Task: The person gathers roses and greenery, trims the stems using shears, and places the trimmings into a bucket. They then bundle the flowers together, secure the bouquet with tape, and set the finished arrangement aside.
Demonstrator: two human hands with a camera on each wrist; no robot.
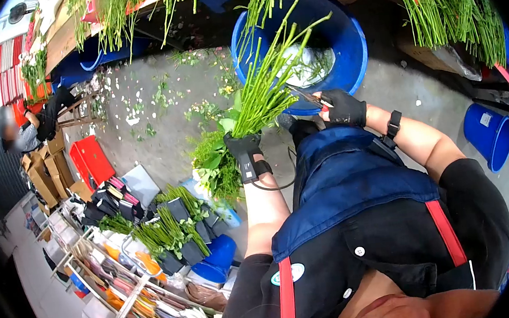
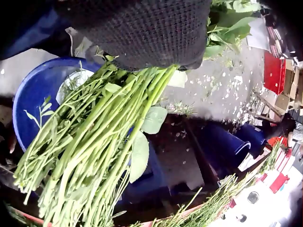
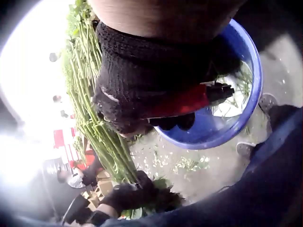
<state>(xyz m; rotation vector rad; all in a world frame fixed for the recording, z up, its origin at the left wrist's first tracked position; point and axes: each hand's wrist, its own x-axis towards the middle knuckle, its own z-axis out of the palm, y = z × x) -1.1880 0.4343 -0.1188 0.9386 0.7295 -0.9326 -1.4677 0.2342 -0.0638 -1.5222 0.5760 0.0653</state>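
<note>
My gloved left hand (image 1: 244,146) grips a thick bunch of green-stemmed flowers (image 1: 265,90) around the stems, just above the leafy heads. Leaves and pale blooms hang below that fist toward the floor, while the bare stem ends point up over a large blue bucket (image 1: 361,47). In my gloved right hand (image 1: 346,108) is a pair of pruning shears, whose red handle (image 3: 187,100) shows in the right wrist view. The shears' blades lie close beside the stems in the head view. Cut stems and a white patch show inside the bucket.
More stems (image 1: 445,12) hang over the red-edged table at the top. A smaller blue bucket (image 1: 488,136) stands at right. Petals and leaves litter the floor. At left are a red crate (image 1: 91,161), black containers of stems, a crowded rack and a seated person (image 1: 31,125).
</note>
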